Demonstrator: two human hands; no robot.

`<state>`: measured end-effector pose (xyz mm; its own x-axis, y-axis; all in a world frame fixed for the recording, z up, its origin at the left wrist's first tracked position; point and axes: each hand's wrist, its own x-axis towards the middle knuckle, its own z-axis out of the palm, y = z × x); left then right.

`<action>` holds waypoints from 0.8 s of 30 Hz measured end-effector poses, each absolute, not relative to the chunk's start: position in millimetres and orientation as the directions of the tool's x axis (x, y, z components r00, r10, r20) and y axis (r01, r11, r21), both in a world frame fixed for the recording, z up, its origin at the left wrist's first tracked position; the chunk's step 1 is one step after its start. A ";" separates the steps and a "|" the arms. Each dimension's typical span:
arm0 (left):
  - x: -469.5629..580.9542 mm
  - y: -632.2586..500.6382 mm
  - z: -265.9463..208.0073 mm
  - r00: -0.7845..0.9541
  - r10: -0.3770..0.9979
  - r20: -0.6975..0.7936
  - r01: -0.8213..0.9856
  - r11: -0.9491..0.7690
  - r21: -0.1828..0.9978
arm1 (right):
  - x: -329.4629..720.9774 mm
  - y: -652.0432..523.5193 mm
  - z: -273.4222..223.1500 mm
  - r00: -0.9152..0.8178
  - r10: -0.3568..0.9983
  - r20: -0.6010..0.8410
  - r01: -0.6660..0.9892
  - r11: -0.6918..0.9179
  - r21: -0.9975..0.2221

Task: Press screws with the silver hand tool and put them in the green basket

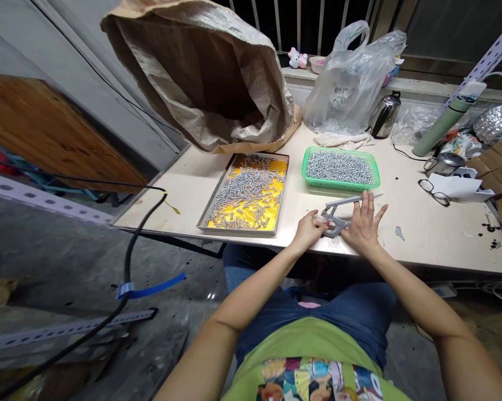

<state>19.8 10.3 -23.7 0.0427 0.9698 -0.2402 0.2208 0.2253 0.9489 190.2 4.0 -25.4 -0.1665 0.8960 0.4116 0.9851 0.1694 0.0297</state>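
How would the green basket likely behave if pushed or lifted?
The green basket is probably heavy for its size, being full of metallic pieces. Low and broad, it should slide rather than tip; loose pieces could spill if tilted.

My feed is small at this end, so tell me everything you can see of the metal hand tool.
The plier-like hand tool looks like grey metal. Its slim upper bar tapers to a point, apart from the thicker lower body; a coil spring and small red part show toward its left. It is at the table's front edge, in front of the green basket. The left hand touches it by the red part; the right hand covers some of it.
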 end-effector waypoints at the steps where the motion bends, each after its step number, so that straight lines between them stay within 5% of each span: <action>1: 18.6 9.9 -22.4 0.056 0.971 -0.234 0.229 0.215 0.949 | 189.9 3.7 -25.4 -0.170 0.896 0.409 0.985 0.172 0.032; 12: 11.9 4.2 -17.7 0.119 0.947 -0.299 0.129 0.284 0.950 | 197.7 8.1 -24.7 -0.252 0.854 0.455 0.966 0.247 0.073; 19: 0.8 6.0 -21.0 0.044 0.949 -0.313 -0.110 0.316 0.942 | 190.3 15.0 -11.1 -0.265 0.959 0.099 0.959 0.251 0.134; 24: 1.6 4.5 -9.2 0.250 0.847 -0.469 -0.109 0.506 0.856 | 182.6 21.6 -5.5 -0.289 0.955 0.066 0.949 0.276 0.153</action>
<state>1.6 4.5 -9.2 0.2497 0.8472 -0.4690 -0.1090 0.5059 0.8557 182.6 21.6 -5.5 -0.2888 0.9551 0.0663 0.9487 0.2763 0.1535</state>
